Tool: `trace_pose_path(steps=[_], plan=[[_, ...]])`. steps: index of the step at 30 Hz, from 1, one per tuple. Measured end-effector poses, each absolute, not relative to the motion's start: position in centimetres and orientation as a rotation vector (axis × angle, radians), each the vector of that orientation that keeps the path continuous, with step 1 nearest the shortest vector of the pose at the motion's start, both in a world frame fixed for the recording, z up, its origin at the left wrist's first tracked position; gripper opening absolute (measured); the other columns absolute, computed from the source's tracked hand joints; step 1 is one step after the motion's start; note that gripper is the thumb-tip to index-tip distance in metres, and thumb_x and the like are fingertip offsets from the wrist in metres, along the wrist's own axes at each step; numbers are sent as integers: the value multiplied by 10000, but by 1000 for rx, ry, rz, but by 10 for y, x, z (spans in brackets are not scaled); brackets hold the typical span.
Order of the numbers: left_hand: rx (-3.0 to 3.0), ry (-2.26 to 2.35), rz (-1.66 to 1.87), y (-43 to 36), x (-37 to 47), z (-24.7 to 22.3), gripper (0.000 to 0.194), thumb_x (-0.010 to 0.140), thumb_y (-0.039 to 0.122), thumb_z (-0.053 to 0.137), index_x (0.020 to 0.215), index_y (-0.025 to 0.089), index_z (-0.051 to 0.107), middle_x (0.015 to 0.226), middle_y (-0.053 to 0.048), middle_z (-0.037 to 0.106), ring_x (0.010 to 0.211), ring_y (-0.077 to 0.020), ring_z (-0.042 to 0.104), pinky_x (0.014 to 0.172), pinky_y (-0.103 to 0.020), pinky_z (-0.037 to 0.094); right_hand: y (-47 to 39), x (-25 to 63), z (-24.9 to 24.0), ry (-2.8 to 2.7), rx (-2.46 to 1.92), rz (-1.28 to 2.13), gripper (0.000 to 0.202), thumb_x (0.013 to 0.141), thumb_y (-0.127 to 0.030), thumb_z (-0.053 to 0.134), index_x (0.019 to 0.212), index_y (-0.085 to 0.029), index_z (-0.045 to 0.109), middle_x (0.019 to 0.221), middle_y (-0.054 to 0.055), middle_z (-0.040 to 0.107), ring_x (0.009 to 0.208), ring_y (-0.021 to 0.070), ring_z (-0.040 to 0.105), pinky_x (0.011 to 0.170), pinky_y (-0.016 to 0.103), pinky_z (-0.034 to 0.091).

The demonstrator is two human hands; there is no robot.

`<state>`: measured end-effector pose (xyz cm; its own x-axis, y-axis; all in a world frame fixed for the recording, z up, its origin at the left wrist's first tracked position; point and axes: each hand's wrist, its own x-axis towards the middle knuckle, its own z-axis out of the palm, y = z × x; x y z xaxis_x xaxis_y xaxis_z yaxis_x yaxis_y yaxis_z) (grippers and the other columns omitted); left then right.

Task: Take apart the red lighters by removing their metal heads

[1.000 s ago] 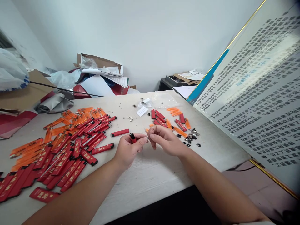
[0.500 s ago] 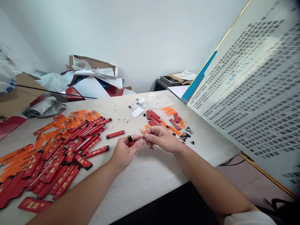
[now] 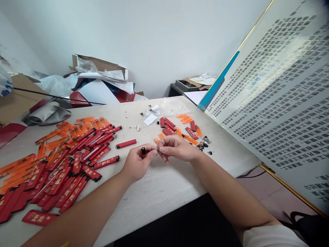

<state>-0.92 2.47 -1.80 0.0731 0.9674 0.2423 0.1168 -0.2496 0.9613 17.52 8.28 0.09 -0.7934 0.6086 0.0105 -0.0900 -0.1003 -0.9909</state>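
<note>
My left hand [image 3: 136, 164] is closed around a red lighter [image 3: 143, 151], whose black end sticks up past the fingers; most of its body is hidden. Its thumb and forefinger also pinch toward my right hand [image 3: 174, 149]. The right fingertips meet the left ones over something tiny that I cannot make out. Just beyond the right hand lie orange see-through lighter bodies [image 3: 191, 140] and short red cases [image 3: 169, 131]. Left of my left hand, a single red case [image 3: 126, 143] lies apart from a large heap of red lighters [image 3: 61, 178] with gold lettering.
More orange bodies [image 3: 17, 171] spread at the far left. Small metal and black parts [image 3: 204, 142] lie at the right. A paper slip [image 3: 150, 119] and clear plastic bag [image 3: 174, 106] are at the back. A large printed board [image 3: 277, 96] leans over the right edge.
The view has shifted slightly. Both hands stay together at the fingertips, and the lighter in my left hand now stands more upright with less red showing.
</note>
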Motion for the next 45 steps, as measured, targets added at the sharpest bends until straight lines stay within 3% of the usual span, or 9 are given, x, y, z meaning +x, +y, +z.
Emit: trace_pose_path(steps=[5,20,31,35,40,45], plan=[[1594,1093,1256,24,-9,-18,169,815,308,628,785,174,727,746,-42,676,700,-159,579,657,-284,468,84,179,3,-1854,-533,1856,261,849,-360,679,822,-122,574,695,-21,552,592,81,566,580,239,483],[1682,1142,1281,25,-9,-21,160,833,271,596,773,190,720,752,-33,666,713,-161,569,670,-282,452,85,183,-3,-2158,-604,1521,239,956,-396,492,881,-170,502,738,-23,469,625,91,449,588,236,402],[1715,1191,1271,25,-9,-22,162,853,270,575,774,185,688,751,-30,654,697,-156,560,656,-278,435,81,181,3,-2433,-630,1022,131,968,-255,431,853,-193,445,745,-24,460,649,105,392,607,238,333],[1858,1164,1368,24,-10,-26,141,877,227,554,842,200,688,801,-40,655,736,-160,580,671,-275,450,78,176,-1,-2313,-669,1117,204,976,-337,431,834,-191,441,716,-26,440,628,105,377,583,240,329],[2087,1126,1461,23,-12,-27,163,883,119,514,905,201,654,852,-48,640,781,-157,593,710,-272,466,76,170,-7,-1995,-643,1562,304,944,-469,489,825,-195,428,666,-60,357,552,82,345,520,229,315],[2258,1072,1550,23,-12,-27,220,859,34,510,951,200,622,858,-37,634,795,-146,592,714,-270,487,76,168,-5,-1808,-545,1839,322,919,-455,552,791,-188,425,655,-68,363,540,69,335,517,228,335]])
